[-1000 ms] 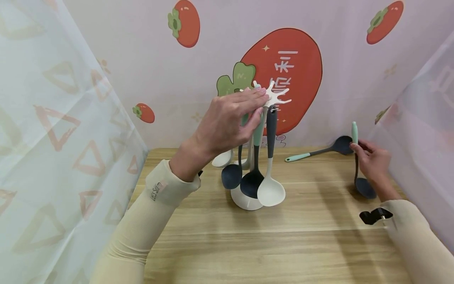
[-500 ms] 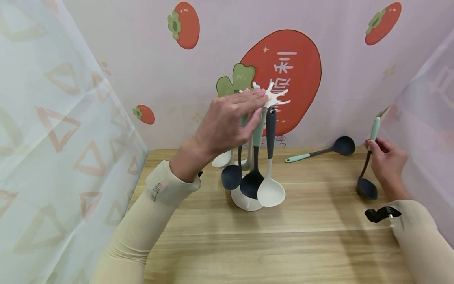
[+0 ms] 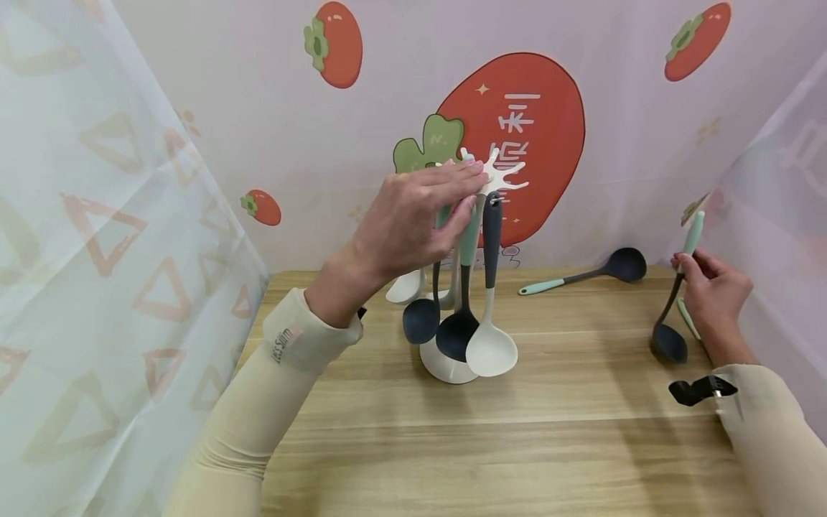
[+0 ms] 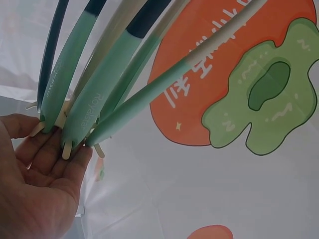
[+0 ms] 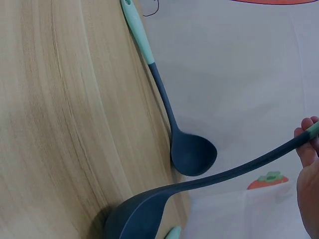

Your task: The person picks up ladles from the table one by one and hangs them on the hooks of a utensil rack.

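A white utensil stand carries several hanging utensils, among them a white ladle with a dark handle and dark-headed ones with mint handles. My left hand holds the stand's top, fingers laid over it and thumb below; the left wrist view shows mint handles hooked around those fingertips. At the right, my right hand pinches a dark ladle by its mint handle, tilted with its bowl low at the tabletop. Whether the bowl touches the wood is hard to tell.
Another dark ladle with a mint handle lies along the table's back edge. Partly hidden behind my right wrist is a further mint handle. Printed cloth walls close in the wooden table at the back and sides.
My right hand has moved rightward with the ladle, which now leans more. A mint handle behind that wrist has come into sight. The left hand stays on the stand.
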Demonstrator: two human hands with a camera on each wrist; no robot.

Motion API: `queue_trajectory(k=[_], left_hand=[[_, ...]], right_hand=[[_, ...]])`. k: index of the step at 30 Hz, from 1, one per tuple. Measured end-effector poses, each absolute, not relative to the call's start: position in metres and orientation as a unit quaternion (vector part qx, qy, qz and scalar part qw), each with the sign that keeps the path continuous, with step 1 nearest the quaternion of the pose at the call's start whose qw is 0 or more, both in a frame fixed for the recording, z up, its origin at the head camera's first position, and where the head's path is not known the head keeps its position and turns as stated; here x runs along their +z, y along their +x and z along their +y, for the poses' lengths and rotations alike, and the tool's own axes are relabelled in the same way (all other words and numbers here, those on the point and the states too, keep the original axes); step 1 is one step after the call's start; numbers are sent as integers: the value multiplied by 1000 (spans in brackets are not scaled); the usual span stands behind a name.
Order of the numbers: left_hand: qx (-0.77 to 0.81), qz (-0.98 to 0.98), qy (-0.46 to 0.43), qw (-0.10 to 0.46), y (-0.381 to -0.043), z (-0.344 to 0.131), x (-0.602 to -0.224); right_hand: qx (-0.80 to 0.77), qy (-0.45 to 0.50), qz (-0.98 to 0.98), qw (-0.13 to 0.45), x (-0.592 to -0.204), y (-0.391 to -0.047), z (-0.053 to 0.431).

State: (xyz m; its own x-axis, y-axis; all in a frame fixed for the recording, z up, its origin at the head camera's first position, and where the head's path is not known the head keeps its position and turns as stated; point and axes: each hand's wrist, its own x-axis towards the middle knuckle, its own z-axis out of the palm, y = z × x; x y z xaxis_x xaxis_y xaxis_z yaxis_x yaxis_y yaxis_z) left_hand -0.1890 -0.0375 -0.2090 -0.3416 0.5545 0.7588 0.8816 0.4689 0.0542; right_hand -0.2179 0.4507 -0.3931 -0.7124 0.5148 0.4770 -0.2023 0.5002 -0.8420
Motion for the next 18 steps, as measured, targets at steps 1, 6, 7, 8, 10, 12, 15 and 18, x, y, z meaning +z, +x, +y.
queue_trajectory(k=[1,6,7,8,10,12,15,18], left_hand=[[-236,-785,-458,344,-189,-38,-209],[-224,-790,-461,337,-187,-38,-208],[-220,-792,-460,336,-187,-37,-208],[-216,-793,-460,336,-186,-37,-207],[-208,-797,-458,335,-184,-36,-207],[-203,-799,-455,336,-183,-35,-207],[-196,-803,-448,340,-180,-33,-206],[-190,-808,-438,346,-178,-29,-205]], right_hand=[[487,-100,-786,366,-393,-217,451],[482,-112,-791,361,-391,-213,450],[478,-115,-793,360,-391,-212,450],[478,-118,-793,359,-391,-211,450],[479,-121,-793,358,-390,-210,451],[481,-122,-793,354,-389,-209,453],[488,-123,-791,347,-387,-208,454],[488,-123,-793,344,-386,-207,455]])
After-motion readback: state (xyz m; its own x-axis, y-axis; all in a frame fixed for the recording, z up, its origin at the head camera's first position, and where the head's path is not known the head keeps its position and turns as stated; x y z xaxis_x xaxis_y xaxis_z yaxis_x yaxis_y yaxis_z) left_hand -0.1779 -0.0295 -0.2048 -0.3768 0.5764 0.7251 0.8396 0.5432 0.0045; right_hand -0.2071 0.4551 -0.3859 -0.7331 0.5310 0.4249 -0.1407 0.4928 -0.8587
